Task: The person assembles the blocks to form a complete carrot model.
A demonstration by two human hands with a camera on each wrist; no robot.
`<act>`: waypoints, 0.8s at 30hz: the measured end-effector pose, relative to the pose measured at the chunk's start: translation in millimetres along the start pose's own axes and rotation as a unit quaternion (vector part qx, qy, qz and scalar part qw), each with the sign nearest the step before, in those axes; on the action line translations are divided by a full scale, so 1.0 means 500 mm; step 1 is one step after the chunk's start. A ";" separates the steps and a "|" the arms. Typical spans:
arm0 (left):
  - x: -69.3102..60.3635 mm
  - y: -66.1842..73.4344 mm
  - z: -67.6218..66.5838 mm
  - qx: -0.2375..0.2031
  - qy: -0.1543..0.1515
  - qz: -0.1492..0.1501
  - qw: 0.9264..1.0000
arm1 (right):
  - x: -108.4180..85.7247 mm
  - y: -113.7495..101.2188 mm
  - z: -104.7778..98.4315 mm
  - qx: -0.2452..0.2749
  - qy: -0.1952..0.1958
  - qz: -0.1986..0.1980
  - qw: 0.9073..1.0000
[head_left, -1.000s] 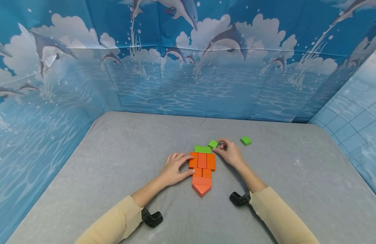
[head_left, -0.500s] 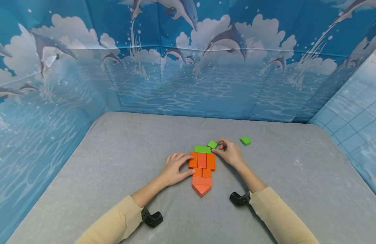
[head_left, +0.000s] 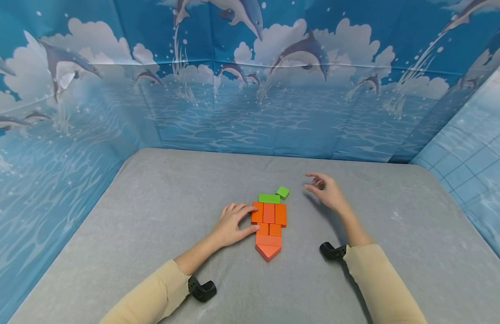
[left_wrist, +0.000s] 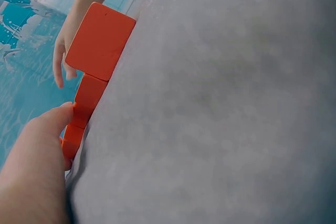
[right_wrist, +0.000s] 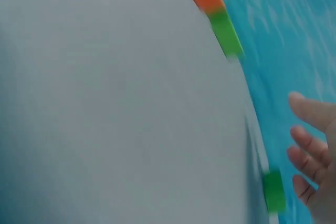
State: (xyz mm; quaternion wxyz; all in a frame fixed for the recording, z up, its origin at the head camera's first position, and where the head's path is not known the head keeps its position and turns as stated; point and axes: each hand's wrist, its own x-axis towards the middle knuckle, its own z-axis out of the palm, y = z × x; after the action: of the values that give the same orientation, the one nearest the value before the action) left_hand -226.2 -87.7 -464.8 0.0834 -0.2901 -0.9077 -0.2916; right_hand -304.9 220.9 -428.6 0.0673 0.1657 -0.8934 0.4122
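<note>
Orange blocks (head_left: 268,213) lie flat and close together in a rocket-like shape, with a triangular block (head_left: 268,252) at the near end. At its far end sit a green rectangular block (head_left: 269,198) and, turned at an angle to its right, a small green block (head_left: 283,192). My left hand (head_left: 229,226) rests at the shape's left side, thumb and index finger touching the orange blocks. My right hand (head_left: 328,192) hovers to the right, fingers apart and loosely bent. Another green block (right_wrist: 274,191) lies on the table past its fingers, mostly hidden by the hand in the head view.
A grey cloth covers the table (head_left: 173,189). Blue curtains with dolphins (head_left: 234,117) stand behind and at both sides. Each wrist carries a black camera mount (head_left: 202,289).
My right hand has let go of the angled green block and moved right, over the lone green block. That angled block shifted slightly left earlier. My left hand has stayed put.
</note>
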 end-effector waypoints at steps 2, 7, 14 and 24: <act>0.000 0.000 0.000 0.001 -0.001 -0.001 1.000 | 0.000 0.017 -0.025 -0.006 0.004 -0.006 1.000; 0.000 0.001 -0.001 0.003 -0.005 -0.004 1.000 | -0.007 0.059 -0.068 -0.015 0.009 -0.010 1.000; -0.001 0.001 -0.003 0.000 -0.002 -0.002 1.000 | -0.020 0.097 -0.094 -0.040 -0.033 0.012 0.999; -0.001 0.001 -0.003 -0.001 -0.008 -0.005 1.000 | -0.024 0.104 -0.099 -0.064 -0.087 0.028 0.994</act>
State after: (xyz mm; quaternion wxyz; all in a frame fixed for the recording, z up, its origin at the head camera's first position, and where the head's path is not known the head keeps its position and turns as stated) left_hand -225.3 -88.4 -463.3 0.0741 -0.2876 -0.9096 -0.2904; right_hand -312.4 292.6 -436.6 -0.0116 0.1710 -0.9246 0.3403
